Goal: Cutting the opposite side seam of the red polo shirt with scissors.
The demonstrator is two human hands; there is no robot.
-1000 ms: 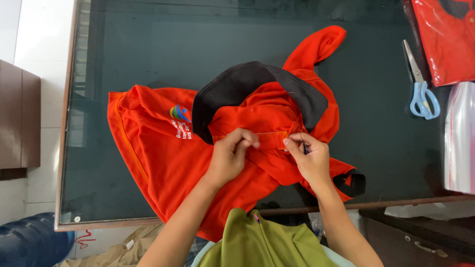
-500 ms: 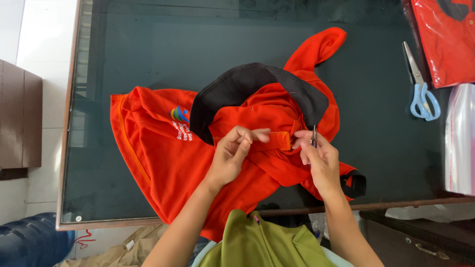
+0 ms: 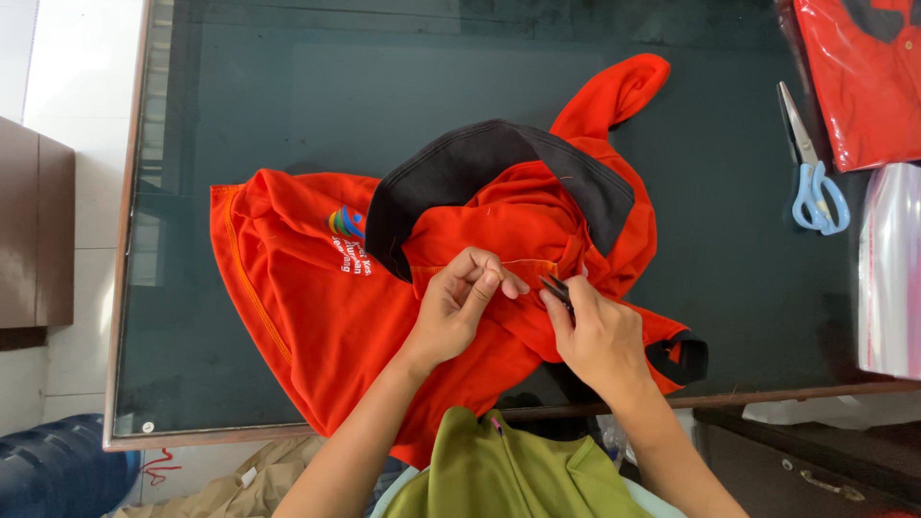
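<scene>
On the glossy dark glass tabletop (image 3: pixel 288 115), the left hand (image 3: pixel 460 307) pinches the crumpled orange shirt (image 3: pixel 307 317) below its black ribbed collar (image 3: pixel 460 168); the right hand (image 3: pixel 600 331), its grip pressed together, nips slim dark snips (image 3: pixel 554 286).

Small dark tool (image 3: pixel 555 288) in right hand (image 3: pixel 600 338) was mostly hidden by fingers, too small to tell what kind. Shirt (image 3: pixel 317 317) hem hung over table (image 3: pixel 125 288) edge, hidden behind arms. Bagged red garment (image 3: pixel 859 77) cut off top right. Clear bag (image 3: pixel 892 269) cut off at right edge.
</scene>
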